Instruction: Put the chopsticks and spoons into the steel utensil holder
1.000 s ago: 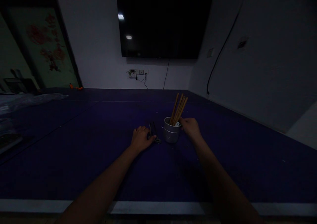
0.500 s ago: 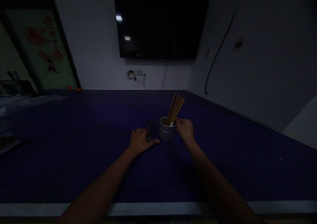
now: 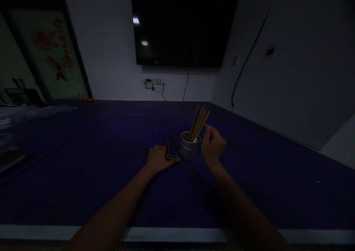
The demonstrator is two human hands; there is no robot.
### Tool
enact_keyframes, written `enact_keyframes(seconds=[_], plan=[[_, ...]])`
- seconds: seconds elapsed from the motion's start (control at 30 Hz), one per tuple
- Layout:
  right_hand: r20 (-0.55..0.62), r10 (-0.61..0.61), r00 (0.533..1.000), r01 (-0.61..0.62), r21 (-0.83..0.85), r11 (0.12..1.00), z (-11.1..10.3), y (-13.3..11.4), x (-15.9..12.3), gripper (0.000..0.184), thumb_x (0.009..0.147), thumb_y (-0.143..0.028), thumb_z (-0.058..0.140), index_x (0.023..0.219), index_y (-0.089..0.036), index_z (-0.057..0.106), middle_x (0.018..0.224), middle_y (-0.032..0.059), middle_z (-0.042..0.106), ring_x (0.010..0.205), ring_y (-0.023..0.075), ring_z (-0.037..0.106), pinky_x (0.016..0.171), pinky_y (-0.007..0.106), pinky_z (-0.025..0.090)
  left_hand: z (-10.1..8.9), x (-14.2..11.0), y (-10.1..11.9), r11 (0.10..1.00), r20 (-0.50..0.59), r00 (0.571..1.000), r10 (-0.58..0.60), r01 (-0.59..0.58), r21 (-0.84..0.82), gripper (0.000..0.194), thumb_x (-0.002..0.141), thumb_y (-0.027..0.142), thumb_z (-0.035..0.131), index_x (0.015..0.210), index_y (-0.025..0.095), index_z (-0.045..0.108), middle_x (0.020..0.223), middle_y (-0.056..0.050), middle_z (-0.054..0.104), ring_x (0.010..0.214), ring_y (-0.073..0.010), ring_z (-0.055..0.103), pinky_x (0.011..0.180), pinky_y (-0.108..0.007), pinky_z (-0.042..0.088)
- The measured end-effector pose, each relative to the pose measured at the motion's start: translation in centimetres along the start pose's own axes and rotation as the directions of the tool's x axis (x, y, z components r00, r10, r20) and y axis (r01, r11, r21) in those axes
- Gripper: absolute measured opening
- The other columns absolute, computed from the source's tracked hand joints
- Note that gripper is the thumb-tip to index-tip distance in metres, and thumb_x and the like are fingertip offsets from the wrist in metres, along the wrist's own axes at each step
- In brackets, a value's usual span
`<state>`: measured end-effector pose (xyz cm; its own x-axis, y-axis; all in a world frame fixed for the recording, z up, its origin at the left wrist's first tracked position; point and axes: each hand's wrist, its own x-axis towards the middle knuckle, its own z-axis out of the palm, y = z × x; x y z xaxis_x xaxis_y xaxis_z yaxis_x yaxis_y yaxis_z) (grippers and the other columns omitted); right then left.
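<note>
A grey metal cup stands on the purple tabletop, with several wooden chopsticks leaning to the right in it. A small white piece shows at the cup's rim. My left hand rests low on the table, left of the cup, curled around slim dark metal utensils; their exact kind is too dark to make out. Just right of the cup, my right hand is raised and closed, thumb and finger pinched close to the rightmost chopstick. Whether the pinch holds anything is hidden.
The purple tabletop has a pale front edge. Clear plastic wrapping lies at the far left, near a dark flat object. Behind, a television hangs above wall sockets. A black cable runs down the right wall.
My right hand has left the cup's rim, moving slightly right and up with its fingers curled in. My left hand stays around the metal utensils. The view has shifted a little.
</note>
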<state>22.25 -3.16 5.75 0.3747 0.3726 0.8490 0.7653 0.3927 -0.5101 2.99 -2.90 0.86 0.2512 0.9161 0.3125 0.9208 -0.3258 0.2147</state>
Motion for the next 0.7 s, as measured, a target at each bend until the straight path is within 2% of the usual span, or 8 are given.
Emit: enact_keyframes(seconds=[0.07, 0.13, 0.23, 0.37, 0.43, 0.47, 0.6, 0.7], plan=[[0.044, -0.162, 0.986, 0.160, 0.061, 0.985, 0.2, -1.0, -0.9, 0.042, 0.093, -0.038, 0.032, 0.093, -0.015, 0.068, 0.084, 0.0089, 0.070, 0.073, 0.0180, 0.064, 0.065, 0.027, 0.043, 0.1, 0.0, 0.0, 1.000, 0.002, 1.000, 0.001, -0.001, 0.002, 0.074, 0.064, 0.084, 0.034, 0.085, 0.018, 0.061, 0.097, -0.013, 0.064, 0.099, -0.0316, 0.056, 0.079, -0.041, 0.042], [0.106, -0.318, 0.942, 0.307, 0.113, 0.945, 0.7, -2.1, -2.2, 0.036, 0.092, -0.032, 0.036, 0.089, -0.016, 0.068, 0.082, 0.0078, 0.071, 0.073, 0.0164, 0.065, 0.067, 0.026, 0.044, 0.2, 0.1, -0.1, 1.000, 0.005, 1.000, 0.010, -0.010, 0.018, 0.070, 0.066, 0.081, 0.038, 0.086, 0.018, 0.061, 0.097, -0.012, 0.065, 0.098, -0.0310, 0.056, 0.079, -0.041, 0.042], [0.215, -0.493, 0.843, 0.467, 0.161, 0.870, 1.5, -3.5, -4.6, 0.033, 0.092, -0.027, 0.039, 0.077, -0.017, 0.067, 0.072, 0.0056, 0.069, 0.062, 0.0135, 0.062, 0.061, 0.024, 0.042, 0.4, 0.1, -0.1, 0.997, 0.019, 0.999, 0.027, -0.028, 0.072, 0.054, 0.074, 0.067, 0.044, 0.092, 0.019, 0.062, 0.099, -0.011, 0.065, 0.096, -0.0292, 0.058, 0.079, -0.040, 0.043], [0.307, -0.641, 0.704, 0.603, 0.220, 0.767, 2.2, -4.9, -6.9, 0.036, 0.092, -0.025, 0.038, 0.066, -0.017, 0.063, 0.057, 0.0035, 0.063, 0.051, 0.0120, 0.056, 0.053, 0.025, 0.037, 0.5, 0.0, -0.5, 0.984, 0.049, 0.995, 0.086, -0.093, 0.153, 0.030, 0.084, 0.040, 0.042, 0.095, 0.021, 0.062, 0.102, -0.009, 0.066, 0.096, -0.0265, 0.058, 0.080, -0.039, 0.045], [0.338, -0.675, 0.656, 0.634, 0.240, 0.736, 2.3, -5.1, -7.4, 0.037, 0.092, -0.026, 0.038, 0.066, -0.018, 0.063, 0.057, 0.0031, 0.062, 0.051, 0.0116, 0.055, 0.051, 0.025, 0.035, 0.4, 0.0, -0.7, 0.978, 0.064, 0.993, 0.099, -0.108, 0.178, 0.027, 0.084, 0.036, 0.043, 0.095, 0.019, 0.061, 0.101, -0.009, 0.066, 0.096, -0.0261, 0.059, 0.079, -0.038, 0.045], [0.355, -0.675, 0.647, 0.635, 0.241, 0.734, 2.4, -5.1, -7.4, 0.037, 0.092, -0.026, 0.038, 0.066, -0.018, 0.063, 0.058, 0.0031, 0.063, 0.051, 0.0116, 0.055, 0.051, 0.025, 0.035, 0.4, 0.0, -0.7, 0.976, 0.070, 0.993, 0.098, -0.110, 0.187, 0.026, 0.083, 0.035, 0.044, 0.095, 0.019, 0.061, 0.101, -0.009, 0.066, 0.096, -0.0262, 0.059, 0.079, -0.038, 0.046], [0.450, -0.587, 0.673, 0.559, 0.210, 0.802, 2.5, -4.5, -7.2, 0.035, 0.092, -0.027, 0.038, 0.071, -0.017, 0.064, 0.064, 0.0039, 0.066, 0.057, 0.0124, 0.059, 0.054, 0.024, 0.037, -0.1, 0.1, -0.5, 0.970, 0.097, 0.993, 0.074, -0.094, 0.223, 0.026, 0.084, 0.031, 0.041, 0.095, 0.019, 0.062, 0.104, -0.009, 0.066, 0.098, -0.0269, 0.059, 0.080, -0.039, 0.046], [0.531, -0.527, 0.664, 0.513, 0.190, 0.837, 2.6, -4.1, -7.1, 0.035, 0.093, -0.027, 0.037, 0.074, -0.017, 0.065, 0.069, 0.0045, 0.068, 0.062, 0.0130, 0.061, 0.058, 0.024, 0.038, -0.4, 0.1, -0.3, 0.970, 0.116, 0.992, 0.046, -0.072, 0.233, 0.028, 0.085, 0.031, 0.039, 0.093, 0.020, 0.064, 0.103, -0.009, 0.066, 0.098, -0.0277, 0.059, 0.081, -0.041, 0.046]])
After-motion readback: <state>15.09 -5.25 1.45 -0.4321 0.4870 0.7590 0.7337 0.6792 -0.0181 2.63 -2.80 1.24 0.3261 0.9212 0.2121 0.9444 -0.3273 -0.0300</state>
